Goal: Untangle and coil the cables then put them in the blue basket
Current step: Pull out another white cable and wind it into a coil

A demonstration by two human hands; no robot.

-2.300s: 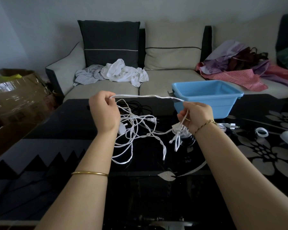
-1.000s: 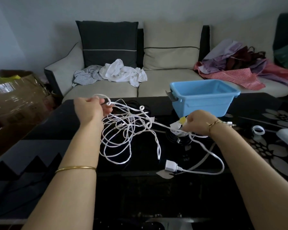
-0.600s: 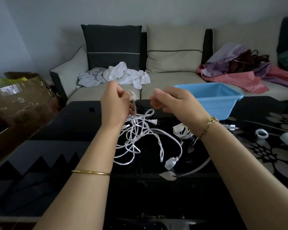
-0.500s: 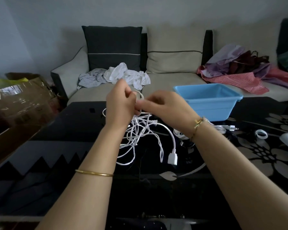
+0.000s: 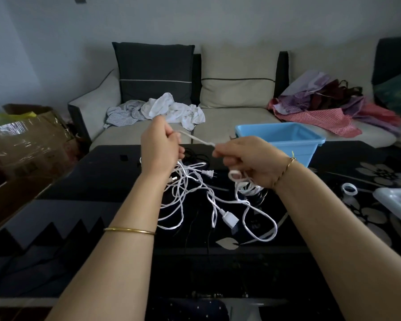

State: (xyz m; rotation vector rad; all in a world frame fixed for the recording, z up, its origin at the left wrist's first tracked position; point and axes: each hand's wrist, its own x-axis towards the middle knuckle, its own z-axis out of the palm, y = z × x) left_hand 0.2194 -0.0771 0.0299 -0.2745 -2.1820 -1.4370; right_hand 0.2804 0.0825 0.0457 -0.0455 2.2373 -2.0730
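A tangle of white cables (image 5: pixel 188 193) lies on the black glass table (image 5: pixel 56 228), with a two-pin plug (image 5: pixel 208 173) and a white socket end (image 5: pixel 229 220) showing. My left hand (image 5: pixel 159 149) grips one white strand, held up above the tangle. My right hand (image 5: pixel 248 158) pinches the same strand a short way to the right, and small white loops hang under its palm. The blue basket (image 5: pixel 280 141) stands on the table's far edge, just behind my right hand. A black cable (image 5: pixel 195 155) lies behind the white tangle.
A sofa (image 5: pixel 218 126) with heaped clothes runs behind the table. A cardboard box (image 5: pixel 21 140) sits at the left. A white tape ring (image 5: pixel 349 189) and a pale tray (image 5: pixel 398 202) lie on the table at the right.
My hands, close together half a second ago, have drawn apart with a short strand stretched between them. The socket end has dropped to the table and a loop lies beside it.
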